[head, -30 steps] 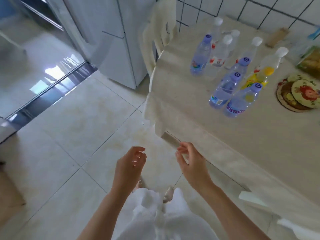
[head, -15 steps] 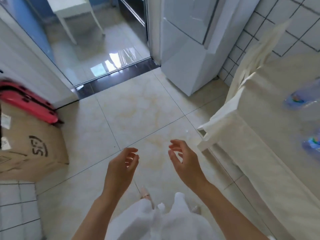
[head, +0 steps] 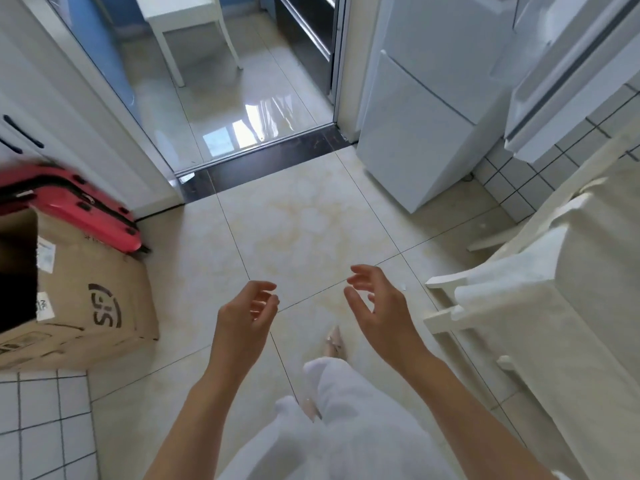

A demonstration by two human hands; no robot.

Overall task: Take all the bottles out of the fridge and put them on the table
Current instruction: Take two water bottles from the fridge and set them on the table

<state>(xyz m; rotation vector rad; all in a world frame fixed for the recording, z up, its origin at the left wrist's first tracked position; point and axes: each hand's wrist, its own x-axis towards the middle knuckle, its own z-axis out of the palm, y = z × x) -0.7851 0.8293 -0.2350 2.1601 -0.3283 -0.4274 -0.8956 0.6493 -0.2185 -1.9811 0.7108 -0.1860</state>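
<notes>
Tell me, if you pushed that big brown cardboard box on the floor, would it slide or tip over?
The big brown cardboard box would probably slide, since it sits flat and wide on smooth, shiny floor tiles. It seems unlikely to tip, being low and broad. Its weight is unknowable: the open top shows only darkness.

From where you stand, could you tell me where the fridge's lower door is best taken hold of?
No handle shows on the lower fridge door, so I'd hook fingers over its top edge at the seam, near the doorway side. The upper door seems swung open toward the tiled wall, suggesting hinges there. Come from the front.
</notes>
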